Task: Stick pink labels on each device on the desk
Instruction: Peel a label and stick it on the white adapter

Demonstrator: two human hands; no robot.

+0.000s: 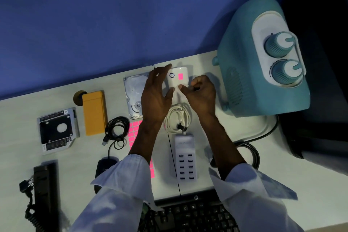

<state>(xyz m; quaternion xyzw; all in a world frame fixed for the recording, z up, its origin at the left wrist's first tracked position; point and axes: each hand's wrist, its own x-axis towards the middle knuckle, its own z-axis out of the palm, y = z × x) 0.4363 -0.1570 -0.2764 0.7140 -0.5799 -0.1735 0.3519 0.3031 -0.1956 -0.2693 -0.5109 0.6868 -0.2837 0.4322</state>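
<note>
At bench (81, 160) 12 o'clock: white device (178, 81), pink label (180, 76) already on face. Your left hand (156, 98), fingers (162, 71) spread, flanks its 9 o'clock side, likely steadying. Your right hand (201, 94) curled at 6 o'clock edge; pinch unclear. Spare label sheet (134, 132) at 7 o'clock, kept within reach.

One teal plastic appliance (244, 84) at two o'clock carries two ribbed teal knobs (278, 44); one white cylindrical device (178, 81) at twelve bears one pink rectangular label (180, 76). There is one each of silver hard drive (133, 90), orange rectangular case (94, 113), silver drive caddy (56, 130), white ten-port USB charger (185, 156), black mouse (105, 164), black keyboard (188, 214) and black power strip (46, 184). Coiled cables number two, one black cable (115, 128) and one white cable (178, 118), plus one sheet of pink labels (133, 132).
</note>
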